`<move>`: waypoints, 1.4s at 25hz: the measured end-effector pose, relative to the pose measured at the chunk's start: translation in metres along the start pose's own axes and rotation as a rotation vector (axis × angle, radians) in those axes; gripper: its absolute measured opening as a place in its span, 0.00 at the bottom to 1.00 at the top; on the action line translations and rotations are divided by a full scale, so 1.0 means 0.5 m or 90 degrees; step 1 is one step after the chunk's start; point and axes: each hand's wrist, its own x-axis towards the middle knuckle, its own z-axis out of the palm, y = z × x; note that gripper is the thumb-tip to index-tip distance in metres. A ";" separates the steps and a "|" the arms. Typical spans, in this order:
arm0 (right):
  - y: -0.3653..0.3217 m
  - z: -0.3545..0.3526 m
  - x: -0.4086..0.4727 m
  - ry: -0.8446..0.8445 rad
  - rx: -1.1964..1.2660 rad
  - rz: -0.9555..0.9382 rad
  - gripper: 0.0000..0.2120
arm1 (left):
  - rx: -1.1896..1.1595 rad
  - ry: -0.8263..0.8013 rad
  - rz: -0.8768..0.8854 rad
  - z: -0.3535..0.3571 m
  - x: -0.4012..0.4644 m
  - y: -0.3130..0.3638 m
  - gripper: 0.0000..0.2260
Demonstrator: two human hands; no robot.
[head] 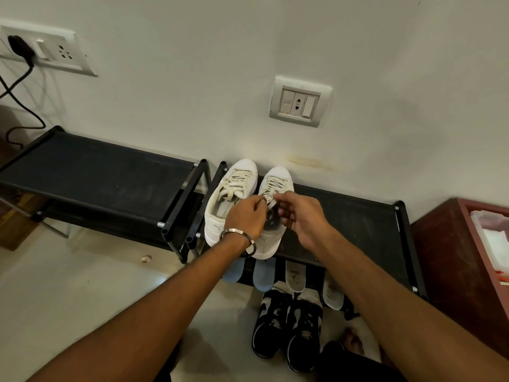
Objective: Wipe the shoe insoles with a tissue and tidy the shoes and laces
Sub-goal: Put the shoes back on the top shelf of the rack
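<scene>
I pinch the laces (269, 201) of the right white sneaker (271, 216) between my left hand (246, 216) and right hand (301, 216); its mate (230, 199) sits just beyond my left knuckles, apparently untied.

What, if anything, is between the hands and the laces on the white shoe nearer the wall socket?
Nothing visible. The left hand and right hand already pinch the laces of that white shoe on the black rack.

Rack top (358, 224) right of shoes (248, 205) bare.
</scene>
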 end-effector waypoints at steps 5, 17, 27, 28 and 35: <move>-0.041 -0.006 0.001 0.000 -0.072 -0.108 0.06 | -0.046 -0.075 -0.004 -0.013 0.022 0.054 0.16; -0.051 0.047 0.073 -0.056 -0.499 -0.301 0.10 | -0.148 -0.097 0.095 -0.179 0.082 0.267 0.14; -0.260 0.049 0.032 -0.169 -0.395 -0.273 0.10 | -0.061 -0.118 -0.006 -0.111 0.113 0.108 0.11; -0.274 0.051 0.024 -0.194 -0.405 -0.282 0.10 | -0.058 -0.169 0.027 -0.097 0.111 0.104 0.13; -0.336 0.035 -0.011 -0.194 -0.290 -0.405 0.11 | -0.106 -0.154 0.188 -0.115 0.143 0.203 0.08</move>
